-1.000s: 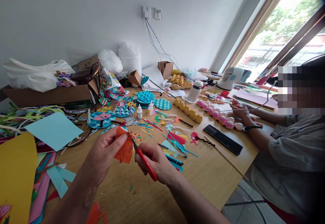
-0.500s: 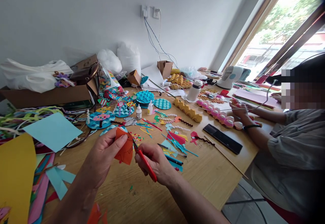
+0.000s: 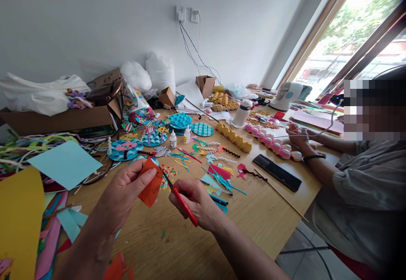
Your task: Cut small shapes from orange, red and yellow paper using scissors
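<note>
Between thumb and fingers, my left hand (image 3: 128, 187) pinches a piece of orange paper (image 3: 151, 191) with dark drawn lines on it. My right hand (image 3: 193, 204) is closed round the red handles of a pair of scissors (image 3: 184, 206). The dark blades point up and left, and their tips are at the paper's right edge; I cannot tell whether they touch it. Both hands are above the wooden table (image 3: 177, 254). Orange scraps (image 3: 116, 267) lie by my left forearm.
Paper strips, small glue bottles (image 3: 173, 139) and blue decorated discs (image 3: 125, 149) lie beyond my hands. A phone (image 3: 277, 172) and a thin stick (image 3: 285, 199) are to the right. A co-worker (image 3: 371, 174) sits at the right, hands near a pink egg-carton strip (image 3: 269, 142).
The orange paper has shifted slightly left and turned in my left hand. The scissors have come a little away from it, with more of the blades showing.
</note>
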Available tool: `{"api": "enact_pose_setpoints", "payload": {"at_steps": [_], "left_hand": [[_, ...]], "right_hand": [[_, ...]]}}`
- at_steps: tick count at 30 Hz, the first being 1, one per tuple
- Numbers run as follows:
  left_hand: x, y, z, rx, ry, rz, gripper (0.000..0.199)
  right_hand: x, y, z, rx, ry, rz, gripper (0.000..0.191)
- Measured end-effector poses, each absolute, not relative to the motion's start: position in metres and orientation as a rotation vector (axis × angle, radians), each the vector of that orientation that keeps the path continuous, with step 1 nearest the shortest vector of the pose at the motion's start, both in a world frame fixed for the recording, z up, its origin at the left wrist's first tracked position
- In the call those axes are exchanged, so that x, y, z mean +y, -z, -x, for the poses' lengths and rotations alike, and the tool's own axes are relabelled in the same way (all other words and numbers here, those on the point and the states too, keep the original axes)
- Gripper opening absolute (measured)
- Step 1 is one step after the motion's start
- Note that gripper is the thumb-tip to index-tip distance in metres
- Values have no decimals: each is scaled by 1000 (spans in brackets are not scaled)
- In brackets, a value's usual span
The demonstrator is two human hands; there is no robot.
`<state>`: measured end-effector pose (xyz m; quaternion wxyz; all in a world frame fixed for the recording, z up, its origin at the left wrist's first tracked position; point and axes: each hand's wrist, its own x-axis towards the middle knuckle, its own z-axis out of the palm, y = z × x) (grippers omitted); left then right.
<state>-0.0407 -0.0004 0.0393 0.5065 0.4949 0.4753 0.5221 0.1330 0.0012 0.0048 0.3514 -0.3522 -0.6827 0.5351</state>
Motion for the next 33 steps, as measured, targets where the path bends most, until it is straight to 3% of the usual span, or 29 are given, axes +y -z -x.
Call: {"api": "enact_pose_setpoints", "payload": {"at_steps": [11,33], "left_hand": [[0,-40,50,1159,-1209,-1205,21],[-2,-49,45,1135,-1136,-1135,24]], "right_hand": [[1,-4,-140,-1927,-1193,948,36],[4,-8,-144,-2004,-1257,904,37]]}}
